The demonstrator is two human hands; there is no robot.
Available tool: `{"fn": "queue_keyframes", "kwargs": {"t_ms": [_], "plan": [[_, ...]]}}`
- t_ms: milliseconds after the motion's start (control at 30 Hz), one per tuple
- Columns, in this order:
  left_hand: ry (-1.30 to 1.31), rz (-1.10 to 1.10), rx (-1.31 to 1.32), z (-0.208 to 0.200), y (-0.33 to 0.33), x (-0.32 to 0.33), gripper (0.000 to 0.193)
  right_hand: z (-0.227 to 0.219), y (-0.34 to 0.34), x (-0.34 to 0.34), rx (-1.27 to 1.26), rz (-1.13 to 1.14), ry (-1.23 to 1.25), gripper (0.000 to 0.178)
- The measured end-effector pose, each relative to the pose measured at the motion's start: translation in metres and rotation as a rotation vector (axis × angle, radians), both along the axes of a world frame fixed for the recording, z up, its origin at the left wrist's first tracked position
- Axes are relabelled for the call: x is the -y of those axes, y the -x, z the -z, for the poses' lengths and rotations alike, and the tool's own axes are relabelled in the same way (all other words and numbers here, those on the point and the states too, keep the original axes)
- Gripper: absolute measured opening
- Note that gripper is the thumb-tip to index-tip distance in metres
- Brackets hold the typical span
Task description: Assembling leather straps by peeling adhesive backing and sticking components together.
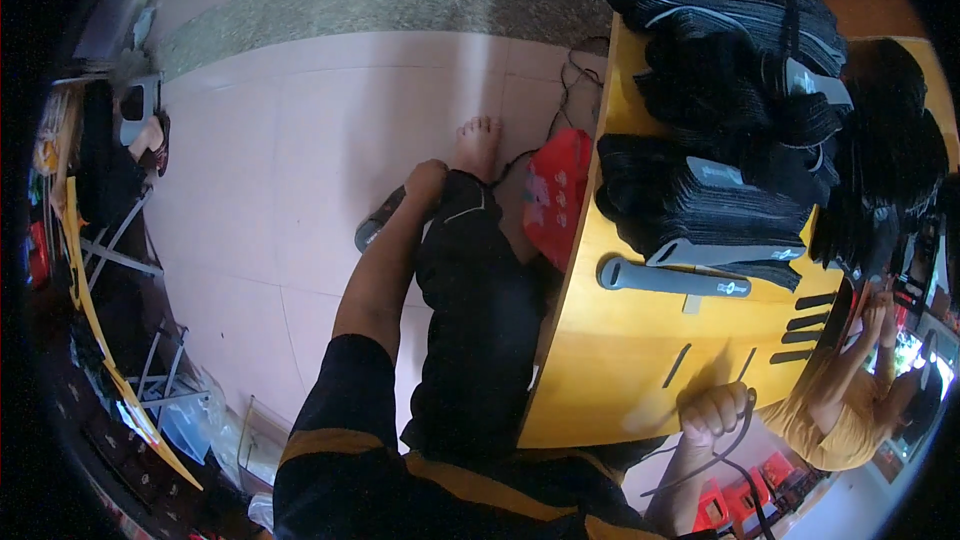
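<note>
My left hand (428,182) is curled beside my dark trouser leg (465,230). Whatever its fingers hold, if anything, is hidden. Just left of it a dark, rounded thing, perhaps a slipper (378,222), shows by the floor. At the near edge of the yellow table (600,380), my right hand (712,414) is closed on a thin dark cord (745,435) that loops down past the wrist. Two slim dark strips (677,365) lie beyond that hand. Farther back is a flat grey band (675,278), in front of a stack of folded black knit pieces (700,205) with grey labels.
More black knit bundles (740,0) cover the table's far end. Several short black strips (802,330) lie at its right. A red bag (558,195) hangs beside the table's left edge. Across the table, another person in a yellow shirt (830,420) has raised hands. Red stools (740,500) stand below.
</note>
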State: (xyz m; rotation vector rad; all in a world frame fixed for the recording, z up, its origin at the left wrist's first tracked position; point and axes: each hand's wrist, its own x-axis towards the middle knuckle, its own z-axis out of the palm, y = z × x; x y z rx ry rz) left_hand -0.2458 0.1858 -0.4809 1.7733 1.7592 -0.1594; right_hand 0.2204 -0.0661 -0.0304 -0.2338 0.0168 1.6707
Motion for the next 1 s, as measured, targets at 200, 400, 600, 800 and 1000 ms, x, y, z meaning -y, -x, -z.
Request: {"fn": "queue_keyframes", "kwargs": {"t_ms": [200, 400, 600, 800, 1000], "plan": [[0.123, 0.376, 0.160, -0.036, 0.010, -0.021, 0.031, -0.010, 0.008, -0.005, 0.027, 0.009, 0.046, 0.036], [0.111, 0.142, 0.160, -0.036, 0.019, 0.000, 0.028, -0.007, 0.007, -0.007, 0.080, 0.000, 0.056, 0.036], [0.277, -0.168, 0.571, -0.094, 0.019, 0.016, 0.026, -0.001, 0.003, -0.001, 0.040, 0.000, 0.029, 0.037], [-0.005, -0.494, 0.474, -0.146, 0.037, 0.038, 0.026, -0.010, 0.007, 0.001, 0.114, 0.015, 0.086, 0.038], [0.043, -0.123, 0.621, -0.178, 0.023, 0.037, 0.024, -0.012, 0.008, -0.001, 0.043, 0.020, 0.106, 0.040]]}}
